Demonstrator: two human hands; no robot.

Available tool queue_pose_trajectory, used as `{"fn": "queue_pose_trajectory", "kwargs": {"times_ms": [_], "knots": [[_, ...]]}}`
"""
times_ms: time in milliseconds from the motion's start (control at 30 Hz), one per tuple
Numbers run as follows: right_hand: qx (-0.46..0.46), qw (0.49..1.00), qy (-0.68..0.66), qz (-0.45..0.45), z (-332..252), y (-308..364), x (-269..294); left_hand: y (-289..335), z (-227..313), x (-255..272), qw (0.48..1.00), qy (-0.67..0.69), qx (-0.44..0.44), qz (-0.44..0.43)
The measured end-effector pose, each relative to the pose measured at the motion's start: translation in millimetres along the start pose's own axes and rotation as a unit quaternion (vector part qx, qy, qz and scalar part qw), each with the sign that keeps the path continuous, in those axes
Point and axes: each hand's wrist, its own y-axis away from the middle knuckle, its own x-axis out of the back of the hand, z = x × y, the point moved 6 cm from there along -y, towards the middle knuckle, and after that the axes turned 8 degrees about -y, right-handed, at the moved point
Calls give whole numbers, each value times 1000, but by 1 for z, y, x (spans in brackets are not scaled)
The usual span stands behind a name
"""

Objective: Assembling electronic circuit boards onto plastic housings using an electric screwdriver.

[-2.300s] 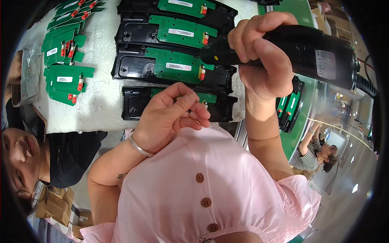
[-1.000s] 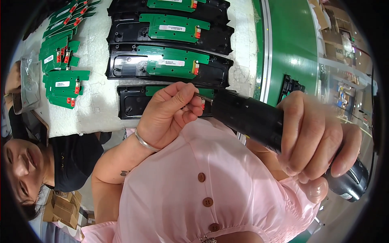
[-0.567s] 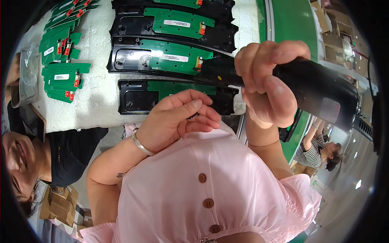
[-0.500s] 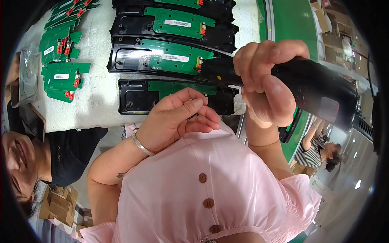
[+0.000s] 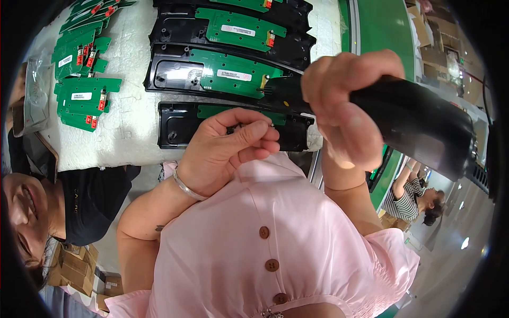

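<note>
My right hand is wrapped round a thick black electric screwdriver, held nearly level. The screwdriver's narrow end points left, by the red and white connector of a green circuit board that lies in a black plastic shell. My left hand is closed, thumb against fingertips, on small dark pieces that look like screws; the fingers hide most of them. Behind this hand lies the nearest black shell, with a green board partly covered by the fingers.
More shells with boards line up farther back on the white foam mat. Stacked loose green boards lie at left, near a clear plastic bag. One person is close at left, another at far right.
My left hand has shifted slightly left and its fingers have drawn closer together. The screwdriver has tilted a little, its rear end lower. The mat's contents sit slightly farther right in view.
</note>
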Motion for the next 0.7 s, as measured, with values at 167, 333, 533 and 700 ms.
{"fn": "queue_pose_trajectory", "kwargs": {"times_ms": [167, 333, 533, 700], "knots": [[129, 962, -135, -201, -67, 1, 6, -6, -3, 1, 995, 97, 2, 19], [94, 966, -165, -175, -80, 7, -4, -10, 0, -4, 995, 97, -8, -18], [97, 970, -156, -161, -71, 10, -6, -11, -5, -6, 992, 112, 13, -57], [111, 987, -41, -106, -45, 5, 11, -9, -11, -31, 991, -33, 105, -77]]}}
